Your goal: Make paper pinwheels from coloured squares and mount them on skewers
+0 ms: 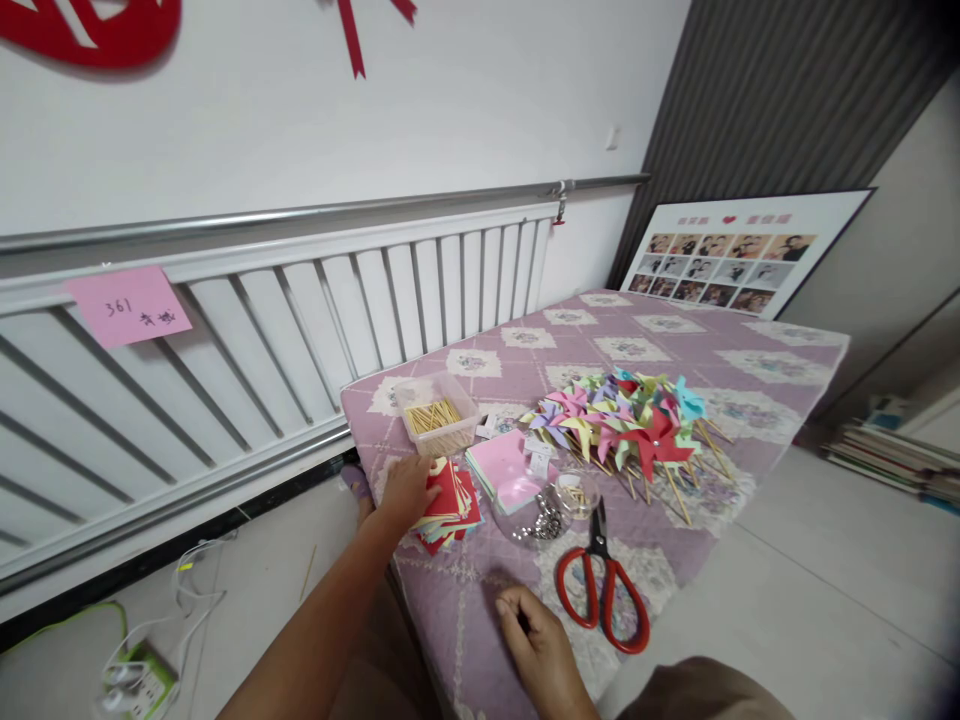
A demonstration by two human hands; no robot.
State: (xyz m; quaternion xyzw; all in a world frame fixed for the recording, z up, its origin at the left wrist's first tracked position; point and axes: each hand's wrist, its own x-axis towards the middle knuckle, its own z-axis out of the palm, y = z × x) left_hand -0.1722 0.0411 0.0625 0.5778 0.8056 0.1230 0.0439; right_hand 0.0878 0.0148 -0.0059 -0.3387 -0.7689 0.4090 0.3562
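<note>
You're resting your left hand (407,492) at the left edge of the red-and-cream paper stack (459,508), thumb standing apart from forefinger (whether they're pinching a sheet, I cannot tell); the stack is lying on the tablecloth (450,590), just on your side of the clear box (448,441); you're holding your right hand (534,640) near the red-handled scissors (598,545), fingers curling inward; whether they're pinching anything, I cannot tell.
</note>
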